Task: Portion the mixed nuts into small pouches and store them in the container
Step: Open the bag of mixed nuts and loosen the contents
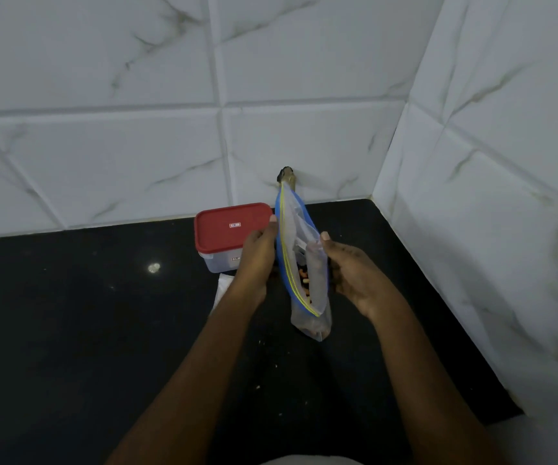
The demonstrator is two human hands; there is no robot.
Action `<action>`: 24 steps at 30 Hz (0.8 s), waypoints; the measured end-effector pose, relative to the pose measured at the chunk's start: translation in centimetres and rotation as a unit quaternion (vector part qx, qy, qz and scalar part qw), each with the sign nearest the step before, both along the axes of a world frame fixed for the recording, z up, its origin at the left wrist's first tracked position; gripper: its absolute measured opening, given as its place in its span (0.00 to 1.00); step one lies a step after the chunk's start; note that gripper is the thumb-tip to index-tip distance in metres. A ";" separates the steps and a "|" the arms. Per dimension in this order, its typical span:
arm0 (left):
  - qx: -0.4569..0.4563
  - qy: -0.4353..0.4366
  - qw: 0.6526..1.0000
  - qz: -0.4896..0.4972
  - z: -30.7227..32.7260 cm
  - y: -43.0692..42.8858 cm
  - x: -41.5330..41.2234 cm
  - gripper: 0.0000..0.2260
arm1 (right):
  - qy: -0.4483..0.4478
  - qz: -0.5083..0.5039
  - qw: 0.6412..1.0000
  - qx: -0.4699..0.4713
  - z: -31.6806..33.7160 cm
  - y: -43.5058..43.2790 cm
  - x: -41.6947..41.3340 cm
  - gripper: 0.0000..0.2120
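A clear zip bag (299, 226) with a blue and yellow seal stands upright on the black counter, mixed nuts (306, 283) showing in its lower part. My left hand (259, 253) pinches the bag's left rim near the top. My right hand (348, 263) pinches the right rim, holding the mouth apart. Just left of the bag sits a clear plastic container (218, 261) with a red lid (227, 226) shut on it, close to the wall. A pale flat item, perhaps small pouches (221, 290), lies partly hidden under my left forearm.
The black counter (86, 313) ends at marble-tiled walls behind and to the right, forming a corner. A small dark fitting (286, 176) sticks out of the back wall just above the bag. Crumbs dot the counter near my arms.
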State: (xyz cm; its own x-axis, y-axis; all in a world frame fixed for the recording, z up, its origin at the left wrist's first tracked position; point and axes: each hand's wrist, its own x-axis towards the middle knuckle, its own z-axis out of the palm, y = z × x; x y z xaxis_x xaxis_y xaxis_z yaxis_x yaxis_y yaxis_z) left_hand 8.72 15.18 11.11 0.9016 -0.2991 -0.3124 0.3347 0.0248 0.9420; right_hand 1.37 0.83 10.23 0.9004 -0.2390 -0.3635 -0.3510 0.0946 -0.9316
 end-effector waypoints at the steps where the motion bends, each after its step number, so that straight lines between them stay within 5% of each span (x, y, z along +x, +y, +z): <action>1: 0.013 -0.007 1.000 -0.004 0.2 0.0 0.6 0.13 | 0.010 0.001 1.000 -0.027 0.2 -0.1 0.3 0.18; 8: -0.034 0.102 0.993 -0.039 0.8 -0.9 3.0 0.10 | -0.016 -0.057 0.996 -0.073 1.5 -0.3 3.8 0.12; 14: -0.207 0.249 0.944 -0.067 0.7 -0.2 3.5 0.10 | -0.077 -0.033 0.952 0.293 2.2 -1.4 3.5 0.14; 19: -0.083 0.075 0.992 -0.065 1.1 -1.5 2.8 0.12 | -0.059 -0.056 0.996 -0.022 1.9 -0.9 4.2 0.08; 24: 0.069 -0.105 0.988 -0.094 1.8 -1.0 2.5 0.13 | -0.057 -0.041 0.993 -0.098 2.8 -0.9 4.9 0.11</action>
